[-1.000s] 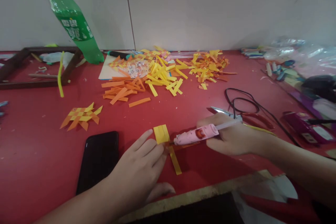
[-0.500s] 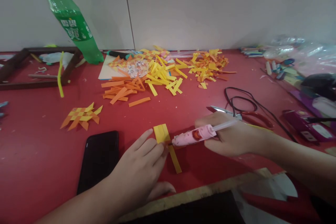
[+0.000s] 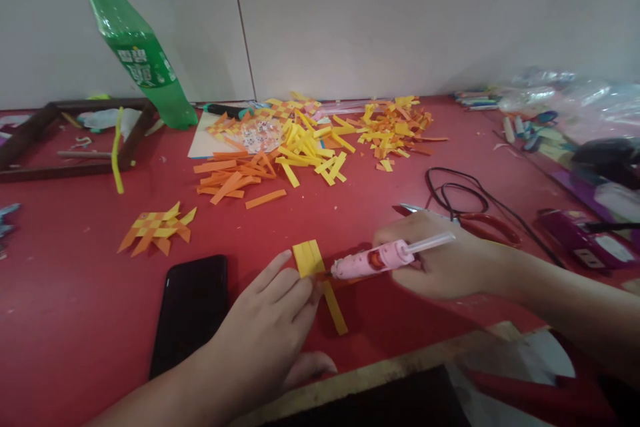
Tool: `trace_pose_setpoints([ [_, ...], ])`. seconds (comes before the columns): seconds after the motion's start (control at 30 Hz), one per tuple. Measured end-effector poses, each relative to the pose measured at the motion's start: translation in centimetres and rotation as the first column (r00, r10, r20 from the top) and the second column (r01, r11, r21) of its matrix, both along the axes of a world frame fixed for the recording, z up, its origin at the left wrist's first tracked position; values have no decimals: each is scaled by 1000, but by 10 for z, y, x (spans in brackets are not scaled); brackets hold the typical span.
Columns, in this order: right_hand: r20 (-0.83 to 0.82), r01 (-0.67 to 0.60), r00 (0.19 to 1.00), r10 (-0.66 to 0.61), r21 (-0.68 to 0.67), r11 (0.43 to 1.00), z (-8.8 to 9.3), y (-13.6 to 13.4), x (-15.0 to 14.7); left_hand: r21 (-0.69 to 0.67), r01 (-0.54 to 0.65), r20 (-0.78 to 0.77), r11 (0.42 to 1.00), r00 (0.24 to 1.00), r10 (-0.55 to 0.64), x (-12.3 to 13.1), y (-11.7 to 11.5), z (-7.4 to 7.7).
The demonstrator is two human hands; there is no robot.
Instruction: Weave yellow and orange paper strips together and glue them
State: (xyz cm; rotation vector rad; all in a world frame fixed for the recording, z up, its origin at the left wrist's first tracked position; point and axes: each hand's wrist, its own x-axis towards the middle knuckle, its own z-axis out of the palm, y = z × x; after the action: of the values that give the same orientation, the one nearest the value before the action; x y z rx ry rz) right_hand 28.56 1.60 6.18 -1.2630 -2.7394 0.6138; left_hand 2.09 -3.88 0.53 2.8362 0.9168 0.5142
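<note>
My left hand [image 3: 280,320] rests on the red table with its fingertips pressed together on the yellow paper strips [image 3: 309,257], holding them down. One yellow strip sticks out below the fingers. My right hand [image 3: 435,253] is wrapped round a small pink glue gun [image 3: 370,261], with a clear glue stick [image 3: 431,241] coming out of its back end. The gun's nozzle is at the strips, close to my left fingertips. Partly under the gun lies an orange strip [image 3: 354,281]. Scissors [image 3: 493,227] with red handles lie behind my right hand, which partly hides them.
Left of my left hand lies a black phone [image 3: 193,310], with a woven paper piece [image 3: 159,229] beyond it. Heaps of orange strips [image 3: 235,177] and yellow strips [image 3: 310,150] are at the back. A green bottle [image 3: 145,67] stands by a dark frame [image 3: 30,175]. A black cord [image 3: 515,213] lies right.
The view has tilted up a little, so things sit slightly lower. An orange strip now shows under the glue gun. Both hands keep nearly the same position.
</note>
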Motion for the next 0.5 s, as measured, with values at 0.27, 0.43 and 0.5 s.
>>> trace_pose_setpoints([
  [0.27,101,10,995,-10,-2,1000,6,-2,-2,-3,-10,12,1000,1000,10,1,1,0],
  [0.43,209,-14,978,13,1,1000,13,2,-9,26,1,1,1000,1000,-1,1,0,0],
  [0.5,230,-10,973,6,19,1000,17,3,-14,27,-3,-1,1000,1000,3,0,0,-1],
])
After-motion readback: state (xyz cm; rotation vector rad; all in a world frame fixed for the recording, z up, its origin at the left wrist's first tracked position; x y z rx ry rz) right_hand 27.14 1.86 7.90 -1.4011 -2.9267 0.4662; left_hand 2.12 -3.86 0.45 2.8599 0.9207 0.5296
